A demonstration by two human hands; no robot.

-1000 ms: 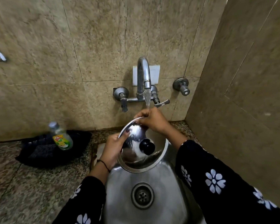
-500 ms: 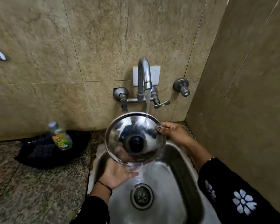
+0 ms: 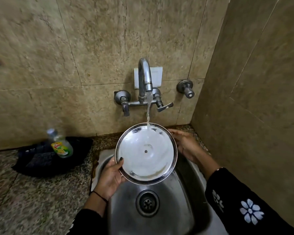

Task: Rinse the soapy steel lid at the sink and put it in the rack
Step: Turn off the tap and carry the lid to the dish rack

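The round steel lid (image 3: 146, 154) is held over the steel sink (image 3: 182, 216) with its hollow underside facing up at me; the knob is hidden beneath. Water from the tap (image 3: 144, 77) runs onto its far rim and spreads over the inside. My left hand (image 3: 111, 177) grips the lid's near-left edge, thumb on the rim. My right hand (image 3: 185, 145) is at the lid's right edge with fingers spread; I cannot tell whether it touches the rim. No rack is in view.
A dish soap bottle (image 3: 60, 145) leans on a black cloth (image 3: 41, 160) on the speckled granite counter (image 3: 24, 200) to the left. Tiled walls close in behind and on the right. The drain (image 3: 147, 203) sits in the sink bottom. A separate wall valve (image 3: 186, 88) is right of the tap.
The lid has been flipped: its knob side faced me before, now the underside does. My left hand moved from below the lid to its near-left rim; my right hand stays at the right edge.
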